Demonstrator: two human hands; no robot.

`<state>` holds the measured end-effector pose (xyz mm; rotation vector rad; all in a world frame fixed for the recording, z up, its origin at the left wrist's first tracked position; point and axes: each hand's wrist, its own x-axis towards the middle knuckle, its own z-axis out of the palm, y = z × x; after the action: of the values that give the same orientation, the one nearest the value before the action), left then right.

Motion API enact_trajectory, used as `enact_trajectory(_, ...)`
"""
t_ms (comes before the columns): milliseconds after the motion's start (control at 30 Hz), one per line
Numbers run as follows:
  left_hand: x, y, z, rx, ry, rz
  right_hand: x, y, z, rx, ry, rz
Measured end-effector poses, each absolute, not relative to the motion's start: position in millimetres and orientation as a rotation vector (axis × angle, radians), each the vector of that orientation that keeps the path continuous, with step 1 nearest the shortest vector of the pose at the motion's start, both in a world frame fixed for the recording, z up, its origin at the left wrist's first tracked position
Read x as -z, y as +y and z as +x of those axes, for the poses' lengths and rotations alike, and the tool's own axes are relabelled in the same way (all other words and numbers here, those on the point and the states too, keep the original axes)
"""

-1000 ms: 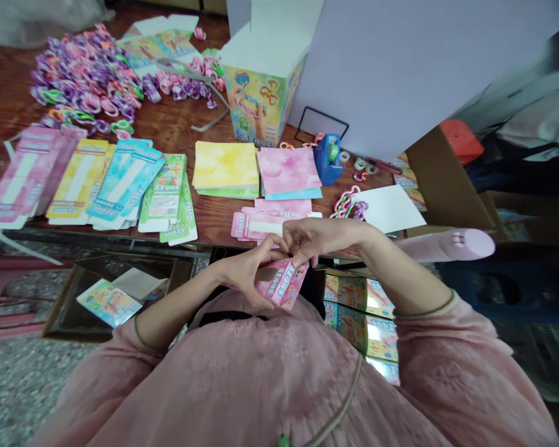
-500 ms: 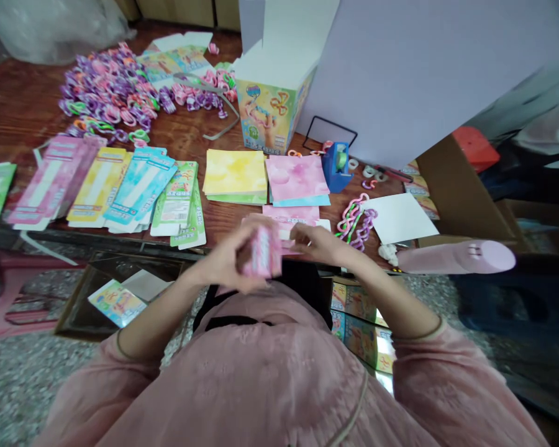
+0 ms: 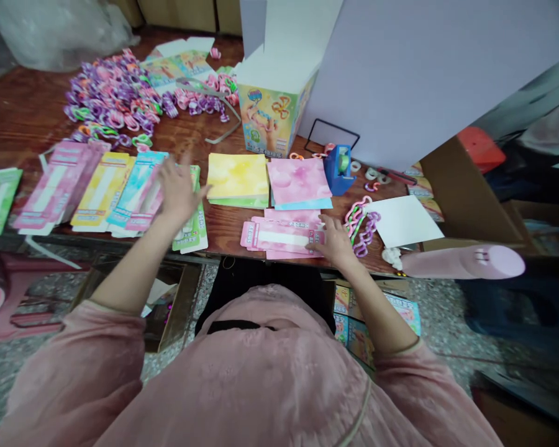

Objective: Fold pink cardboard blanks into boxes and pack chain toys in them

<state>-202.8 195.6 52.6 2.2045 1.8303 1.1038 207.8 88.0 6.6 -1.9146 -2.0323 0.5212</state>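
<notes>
My left hand [image 3: 179, 187] reaches out over the fanned flat cartons [image 3: 97, 189] on the wooden table [image 3: 23, 118]. Its fingers are spread and smeared by motion. A small pink carton [image 3: 144, 200] lies just left of it on the blue ones. My right hand [image 3: 336, 241] rests with its fingertips on the right end of a stack of pink flat cartons [image 3: 279, 239] at the table's near edge. It grips nothing that I can see.
Yellow [image 3: 237, 177] and pink [image 3: 298, 181] paper stacks lie mid-table, with a blue tape dispenser [image 3: 339, 167] and an open printed box [image 3: 272, 105] behind. A heap of plastic links [image 3: 112, 99] is far left. Loose links [image 3: 361, 220], white card [image 3: 403, 220] and a pink handle [image 3: 461, 262] are right.
Both hands held a small pink carton near my chest. Now the left hand has swung out left over the fanned cartons and the right has dropped onto the pink stack.
</notes>
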Motion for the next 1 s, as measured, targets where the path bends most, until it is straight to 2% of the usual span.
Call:
enact_trajectory(100,-38.3,146.3,-125.4,-0.509,1.444,2.534,-7.0,89.7,207.8,-0.535,-2.071,-1.916)
enact_trajectory(200,-23.0,112.0,-67.2,-0.213,1.127,2.651,-10.3,92.8,208.2,-0.599,-2.02,-1.973)
enact_trajectory(400,-16.6,117.0,-41.5,-0.237,1.109,2.64,-20.1,92.3,207.8,-0.817,-1.701,-1.762)
enact_trajectory(633,-69.8,138.6,-46.3,-0.192,1.086,2.533,-66.4,73.2,197.2,-0.867,-1.395,-1.399)
enact_trajectory(800,-102.9,137.6,-52.3,-0.221,0.642,2.042,-102.1,52.8,185.0,-0.824,-1.423,-1.303)
enact_trajectory(900,-106.2,124.0,-46.8,-0.025,0.401,1.581,-106.7,44.4,181.7,-0.849,-1.463,-1.271)
enact_trajectory(1000,-99.5,110.3,-40.2,0.164,0.379,1.2,-104.6,42.4,183.7,-1.001,-1.511,-1.236)
